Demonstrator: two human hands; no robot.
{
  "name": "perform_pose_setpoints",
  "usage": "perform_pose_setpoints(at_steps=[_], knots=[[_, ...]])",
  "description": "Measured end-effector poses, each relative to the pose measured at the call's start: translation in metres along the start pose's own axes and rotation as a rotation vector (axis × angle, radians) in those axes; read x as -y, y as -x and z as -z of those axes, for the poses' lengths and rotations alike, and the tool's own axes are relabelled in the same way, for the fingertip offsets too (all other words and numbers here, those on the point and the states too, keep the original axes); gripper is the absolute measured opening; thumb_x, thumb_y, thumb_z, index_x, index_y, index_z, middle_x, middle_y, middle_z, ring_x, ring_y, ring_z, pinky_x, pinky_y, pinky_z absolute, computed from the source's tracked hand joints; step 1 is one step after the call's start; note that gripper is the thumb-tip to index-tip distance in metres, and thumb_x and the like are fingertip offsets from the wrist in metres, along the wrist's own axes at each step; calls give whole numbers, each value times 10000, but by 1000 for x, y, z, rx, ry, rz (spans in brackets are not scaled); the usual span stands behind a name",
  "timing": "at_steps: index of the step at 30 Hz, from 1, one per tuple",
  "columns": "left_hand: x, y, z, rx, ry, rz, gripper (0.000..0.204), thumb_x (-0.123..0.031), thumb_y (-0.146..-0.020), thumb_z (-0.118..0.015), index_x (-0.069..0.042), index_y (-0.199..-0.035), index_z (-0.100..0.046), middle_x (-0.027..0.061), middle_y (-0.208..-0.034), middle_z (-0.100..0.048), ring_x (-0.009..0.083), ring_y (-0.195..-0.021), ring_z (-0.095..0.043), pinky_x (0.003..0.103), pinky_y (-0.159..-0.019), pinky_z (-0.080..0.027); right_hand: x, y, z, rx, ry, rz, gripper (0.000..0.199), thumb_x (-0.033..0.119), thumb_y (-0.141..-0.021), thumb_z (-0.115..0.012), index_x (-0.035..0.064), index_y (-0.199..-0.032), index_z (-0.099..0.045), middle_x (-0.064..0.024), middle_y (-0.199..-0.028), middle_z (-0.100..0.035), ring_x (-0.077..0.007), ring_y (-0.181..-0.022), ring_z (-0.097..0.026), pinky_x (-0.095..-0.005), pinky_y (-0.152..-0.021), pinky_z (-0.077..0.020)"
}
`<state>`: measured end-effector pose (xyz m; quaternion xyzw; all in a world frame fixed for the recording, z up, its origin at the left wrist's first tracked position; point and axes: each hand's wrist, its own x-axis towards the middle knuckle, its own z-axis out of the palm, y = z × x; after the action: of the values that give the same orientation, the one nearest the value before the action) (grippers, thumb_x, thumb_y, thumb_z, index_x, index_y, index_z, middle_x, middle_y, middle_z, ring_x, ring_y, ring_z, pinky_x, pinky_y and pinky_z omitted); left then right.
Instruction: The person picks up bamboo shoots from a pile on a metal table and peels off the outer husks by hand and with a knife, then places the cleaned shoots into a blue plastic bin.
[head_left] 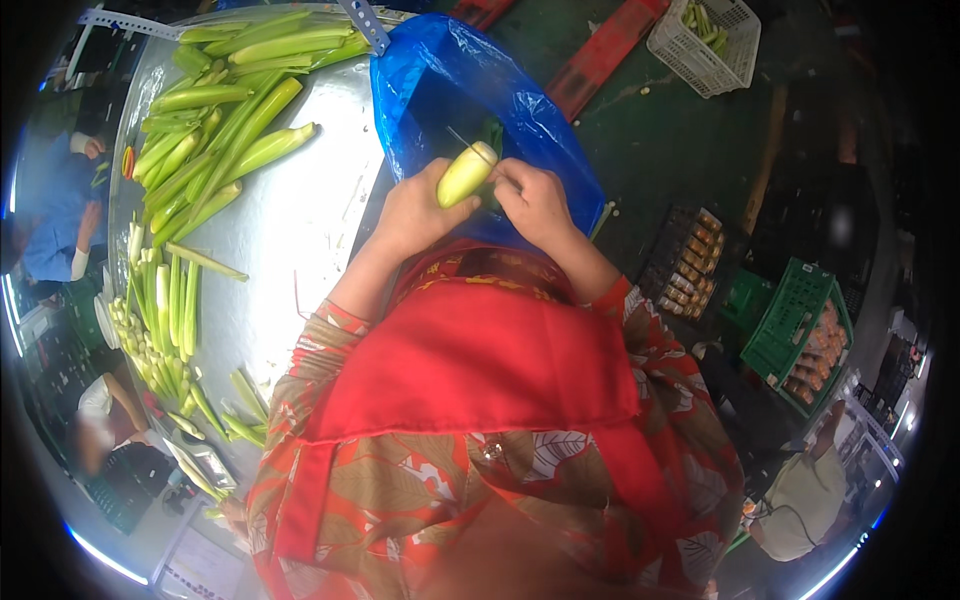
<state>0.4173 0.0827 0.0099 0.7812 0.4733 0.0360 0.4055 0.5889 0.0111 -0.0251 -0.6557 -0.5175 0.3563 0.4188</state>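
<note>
My left hand [412,208] is wrapped round a thick, pale green peeled shoot [467,176], which looks like a water bamboo shoot. The shoot tilts up and to the right, over the mouth of a blue plastic bag [405,75]. At its upper end, my right hand [536,205] has its fingers curled in. A thin, straight, shiny edge crosses the tip of the shoot, and I cannot tell whether the right hand holds it. Something dark green and leafy shows inside the bag, behind my hands.
Long green leafy stalks [240,125] lie heaped on the metal table [335,190] at left, with cut stalks [170,300] nearer. A white crate [730,75] stands far right, beyond a red metal bar [605,55]. Green [765,335] and black crates stand right. Other people work at left and lower right.
</note>
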Motion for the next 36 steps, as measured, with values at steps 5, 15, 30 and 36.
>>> perform_pose_setpoints(at_steps=[5,15,30,36], knots=[[2,-1,-3,-8,-3,-27,399,-302,-772,-731,-84,-1068,-575,167,-825,-640,355,-777,-632,391,-690,-489,-2,-2,-1,1,47,-7,174,158,-802,-540,52,-885,-649,-177,-756,-642,-366,-731,-632,-423,-638,-493],[-6,5,0,31,-3,-4,377,-297,-770,-708,-77,-1053,-589,197,-864,-653,371,-836,-640,426,-732,-496,-19,3,-4,58,64,-109,194,187,-831,-525,45,-877,-649,-202,-792,-642,-391,-775,-623,-450,-677,-490],[12,-2,39,127,1107,-30,613,-529,-947,-437,-54,-1333,-396,68,-919,-560,142,-778,-565,266,-677,-485,17,-4,-9,104,-478,-106,227,203,-847,-661,-23,-851,-641,-31,-662,-620,-96,-615,-587,-256,-583,-467],[15,-21,55,-78,1157,-77,648,-613,-918,-405,-25,-1176,-495,106,-940,-587,185,-825,-584,308,-736,-493,48,-8,-53,160,-279,158,584,222,-779,-747,-7,-1259,-504,-109,-788,-672,-176,-597,-612,-298,-556,-478]])
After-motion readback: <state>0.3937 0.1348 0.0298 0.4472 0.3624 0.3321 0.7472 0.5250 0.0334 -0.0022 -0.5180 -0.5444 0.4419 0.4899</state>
